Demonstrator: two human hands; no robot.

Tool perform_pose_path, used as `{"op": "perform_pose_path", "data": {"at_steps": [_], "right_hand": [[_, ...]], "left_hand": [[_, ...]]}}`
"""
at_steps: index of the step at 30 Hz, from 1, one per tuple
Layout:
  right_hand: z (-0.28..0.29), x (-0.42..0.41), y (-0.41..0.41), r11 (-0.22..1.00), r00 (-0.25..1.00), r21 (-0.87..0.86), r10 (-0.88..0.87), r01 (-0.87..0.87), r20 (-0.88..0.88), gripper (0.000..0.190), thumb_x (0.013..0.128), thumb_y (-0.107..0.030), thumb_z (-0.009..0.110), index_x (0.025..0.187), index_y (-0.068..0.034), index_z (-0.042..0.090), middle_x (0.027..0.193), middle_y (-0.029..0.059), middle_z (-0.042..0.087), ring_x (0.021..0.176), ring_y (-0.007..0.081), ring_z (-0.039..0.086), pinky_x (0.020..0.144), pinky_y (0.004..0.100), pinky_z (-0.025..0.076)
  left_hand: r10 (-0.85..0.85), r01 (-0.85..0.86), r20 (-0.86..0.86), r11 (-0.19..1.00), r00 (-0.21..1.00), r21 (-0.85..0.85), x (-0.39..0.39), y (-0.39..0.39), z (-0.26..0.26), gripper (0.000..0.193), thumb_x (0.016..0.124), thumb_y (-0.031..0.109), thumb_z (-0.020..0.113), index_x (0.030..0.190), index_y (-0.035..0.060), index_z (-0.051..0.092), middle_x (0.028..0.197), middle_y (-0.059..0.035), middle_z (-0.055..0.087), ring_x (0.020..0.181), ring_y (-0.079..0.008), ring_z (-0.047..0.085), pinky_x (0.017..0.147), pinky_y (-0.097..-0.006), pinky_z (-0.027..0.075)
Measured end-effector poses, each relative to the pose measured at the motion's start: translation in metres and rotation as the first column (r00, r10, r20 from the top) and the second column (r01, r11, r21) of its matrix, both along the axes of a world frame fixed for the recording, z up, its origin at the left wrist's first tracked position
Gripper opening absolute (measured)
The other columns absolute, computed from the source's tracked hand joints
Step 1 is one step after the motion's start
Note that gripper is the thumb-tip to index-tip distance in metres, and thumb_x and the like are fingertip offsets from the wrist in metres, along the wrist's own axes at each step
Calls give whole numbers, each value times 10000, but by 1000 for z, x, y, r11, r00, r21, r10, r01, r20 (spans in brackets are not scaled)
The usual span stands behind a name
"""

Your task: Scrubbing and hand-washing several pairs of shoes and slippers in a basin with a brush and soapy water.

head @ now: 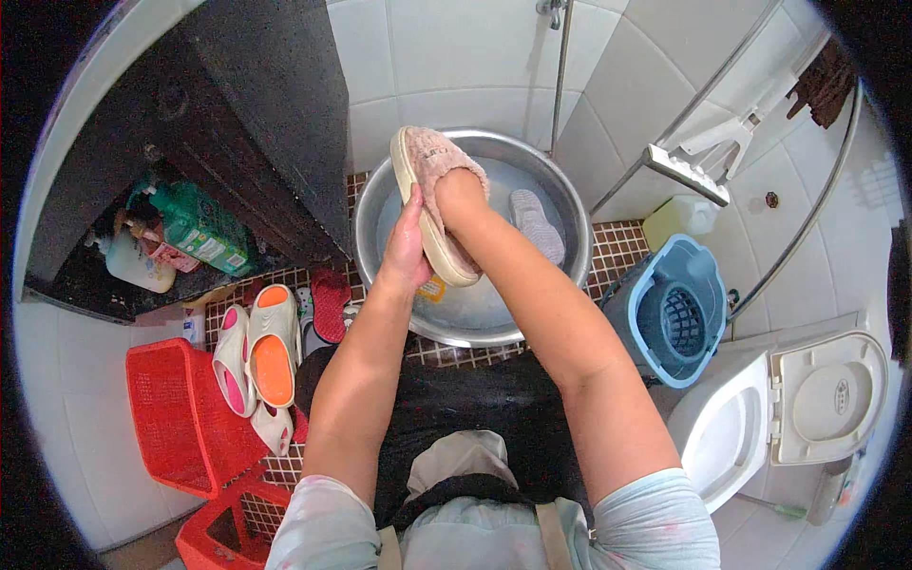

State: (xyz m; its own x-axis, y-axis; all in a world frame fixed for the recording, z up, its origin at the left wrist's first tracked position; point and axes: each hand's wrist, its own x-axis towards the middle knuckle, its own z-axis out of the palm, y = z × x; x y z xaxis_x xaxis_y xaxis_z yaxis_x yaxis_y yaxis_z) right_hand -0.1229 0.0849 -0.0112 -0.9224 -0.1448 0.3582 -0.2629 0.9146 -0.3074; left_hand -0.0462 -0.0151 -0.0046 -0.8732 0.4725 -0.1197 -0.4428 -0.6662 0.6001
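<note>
A fuzzy pink slipper with a cream rubber sole is tilted on its side above the metal basin. My left hand grips its sole edge, thumb along the side. Pushed into the slipper's opening is my right hand; its fingers are hidden inside the upper. Cloudy water stands in the basin. A grey ribbed slipper lies in it at the right, apart from both hands. Close below my left hand, an orange-yellow patch shows in the basin; what it is, I cannot tell.
Left of the basin are white clogs with orange and pink insides, a red slipper and a red plastic basket. Bottles stand in a dark cabinet. On the right are a blue mop bucket, a mop head and a toilet.
</note>
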Motion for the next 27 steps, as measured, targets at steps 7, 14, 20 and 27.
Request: {"op": "perform_pose_path", "data": {"at_steps": [7,14,20,27], "right_hand": [[49,14,-16,986,950,142,34,-81,309,410,898,-160,461,1302,-96,476,1303,120,525,1139,310,550,954,381,459],[38,43,-17,960,965,161,202,-229,168,379,814,-178,562,1167,-46,592,1103,195,627,1018,328,608,867,397,482],[46,29,1,966,865,58,199,-253,460,338,791,-210,571,1058,-19,656,1017,215,650,976,352,611,882,382,462],[18,6,3,957,940,-20,279,-288,-194,450,819,-222,566,1229,-37,547,1253,211,536,1120,346,534,987,374,391]], "left_hand": [[16,-16,22,1000,1000,14,-1,-13,-6,602,957,496,397,1373,62,366,1342,-137,463,1208,-291,470,1036,-434,360],[49,-50,29,998,998,33,-5,-22,-8,588,964,477,396,1363,46,372,1322,-140,479,1198,-281,481,1031,-424,369],[6,-3,-53,999,999,52,-3,-13,5,588,960,453,428,1367,34,356,1309,-142,484,1189,-283,485,1026,-422,372],[-11,14,-70,999,997,32,-4,-12,4,590,962,450,427,1377,40,343,1311,-139,482,1195,-276,481,1031,-417,369]]}}
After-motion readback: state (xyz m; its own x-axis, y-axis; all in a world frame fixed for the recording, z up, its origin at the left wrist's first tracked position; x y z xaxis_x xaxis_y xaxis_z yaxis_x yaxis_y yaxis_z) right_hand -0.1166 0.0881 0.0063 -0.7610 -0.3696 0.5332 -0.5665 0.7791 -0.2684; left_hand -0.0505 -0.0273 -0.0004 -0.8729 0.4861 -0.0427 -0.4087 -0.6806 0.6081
